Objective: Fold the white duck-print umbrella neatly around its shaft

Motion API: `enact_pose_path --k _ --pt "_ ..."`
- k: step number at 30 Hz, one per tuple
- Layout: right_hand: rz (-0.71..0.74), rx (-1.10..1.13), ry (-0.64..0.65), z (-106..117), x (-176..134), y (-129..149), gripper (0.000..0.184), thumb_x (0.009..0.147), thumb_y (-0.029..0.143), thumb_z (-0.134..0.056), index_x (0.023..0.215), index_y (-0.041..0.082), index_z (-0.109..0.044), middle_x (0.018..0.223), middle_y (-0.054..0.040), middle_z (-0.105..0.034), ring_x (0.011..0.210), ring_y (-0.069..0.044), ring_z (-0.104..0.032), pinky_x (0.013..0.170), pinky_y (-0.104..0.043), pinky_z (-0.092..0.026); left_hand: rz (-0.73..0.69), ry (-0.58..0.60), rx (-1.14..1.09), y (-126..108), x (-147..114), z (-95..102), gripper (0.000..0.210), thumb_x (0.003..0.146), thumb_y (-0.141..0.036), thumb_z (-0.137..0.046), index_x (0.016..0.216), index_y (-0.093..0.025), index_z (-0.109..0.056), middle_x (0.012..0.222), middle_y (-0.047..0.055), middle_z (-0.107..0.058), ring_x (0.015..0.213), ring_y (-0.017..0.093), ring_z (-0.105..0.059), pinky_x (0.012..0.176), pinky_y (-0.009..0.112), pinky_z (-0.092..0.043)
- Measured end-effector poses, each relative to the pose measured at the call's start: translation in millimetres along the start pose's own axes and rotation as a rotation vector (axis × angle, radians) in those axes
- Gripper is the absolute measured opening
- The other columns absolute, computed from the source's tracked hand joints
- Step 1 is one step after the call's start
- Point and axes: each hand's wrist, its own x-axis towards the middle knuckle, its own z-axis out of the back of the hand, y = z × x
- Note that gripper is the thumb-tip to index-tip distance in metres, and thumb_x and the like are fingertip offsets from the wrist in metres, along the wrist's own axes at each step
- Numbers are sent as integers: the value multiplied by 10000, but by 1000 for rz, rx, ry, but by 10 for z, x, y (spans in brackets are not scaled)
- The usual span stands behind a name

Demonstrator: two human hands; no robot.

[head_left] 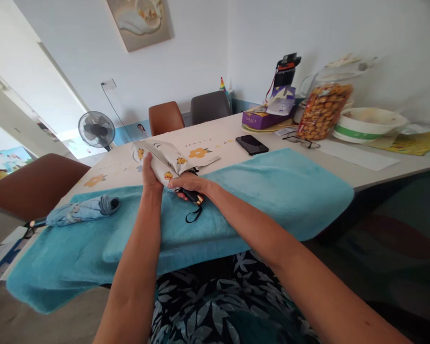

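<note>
A white folding umbrella (pixel 157 160) with yellow cartoon prints is held over the table, its canopy gathered and partly loose. My left hand (pixel 151 176) cups the canopy from the left side. Around the lower end, beside the black handle (pixel 192 196), my right hand (pixel 190 183) is closed; some of its fingers are hidden by the fabric. A black wrist strap (pixel 194 215) dangles from the handle. To the left, a rolled blue umbrella (pixel 82 210) lies on the turquoise cloth (pixel 265 191), its handle end pointing left.
A phone (pixel 252 144), eyeglasses (pixel 301 141), a purple box (pixel 261 118), a jar of nuts (pixel 324 110) and a white-and-green bowl (pixel 367 125) stand or lie at the table's right. Chairs (pixel 166 118) are at the far side, with a fan (pixel 96 130) beyond.
</note>
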Motion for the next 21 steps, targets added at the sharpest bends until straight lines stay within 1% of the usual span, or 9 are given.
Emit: enact_pose_path --k 3,6,8,10,13,15,18,20,21 --pt "20 -25 142 -11 18 -28 176 801 214 -648 678 119 -565 529 -29 -560 383 -94 -475 367 -198 -368 13 -38 -16 -44 9 47 261 793 -341 -560 993 -191 -636 962 60 -687 943 224 -653 839 337 -541" --pt "60 -6 177 -10 54 -58 134 821 243 -635 785 118 -600 649 -63 -633 433 -114 -536 371 -198 -365 13 -73 6 -53 10 78 271 774 -347 -559 983 -191 -631 969 60 -683 939 225 -650 848 344 -539" --pt "73 15 207 -3 65 -63 123 816 238 -637 856 125 -614 746 -78 -671 456 -115 -555 368 -194 -362 -5 -67 21 -48 -4 80 287 772 -367 -549 982 -188 -630 972 62 -681 951 225 -646 856 337 -535" --pt "63 39 264 13 66 -57 108 815 227 -630 868 134 -614 773 -65 -675 438 -90 -516 365 -186 -359 -11 -39 10 -38 -18 71 298 771 -376 -545 981 -183 -630 966 67 -681 965 229 -642 863 337 -531" --pt "9 86 333 48 59 -40 55 817 195 -604 804 147 -581 668 5 -608 403 -59 -417 367 -174 -352 15 7 -24 -43 29 75 282 784 -383 -535 953 -177 -626 940 75 -681 954 231 -642 863 342 -529" --pt "-42 115 333 71 51 -31 60 815 172 -592 771 152 -556 623 32 -554 400 -52 -387 369 -164 -343 19 11 -26 -92 145 115 275 814 -406 -500 905 -172 -613 893 73 -677 920 221 -641 850 335 -531" --pt "-101 143 344 84 31 -23 79 804 148 -597 740 151 -550 606 29 -529 400 -50 -374 360 -157 -328 -10 -30 6 -267 441 233 295 871 -415 -394 797 -180 -556 754 50 -640 825 190 -628 815 308 -533" --pt "-92 156 398 73 16 -17 103 797 130 -596 710 150 -545 592 22 -520 395 -58 -371 344 -165 -324 -22 -85 49 -437 650 314 277 894 -309 -310 710 -185 -477 636 26 -565 729 156 -599 793 283 -524" --pt "-73 163 431 63 12 -13 112 797 123 -593 700 149 -543 590 20 -520 394 -64 -373 338 -172 -326 -44 -94 94 -526 732 343 266 892 -250 -294 692 -182 -454 608 19 -538 696 143 -583 796 283 -517"
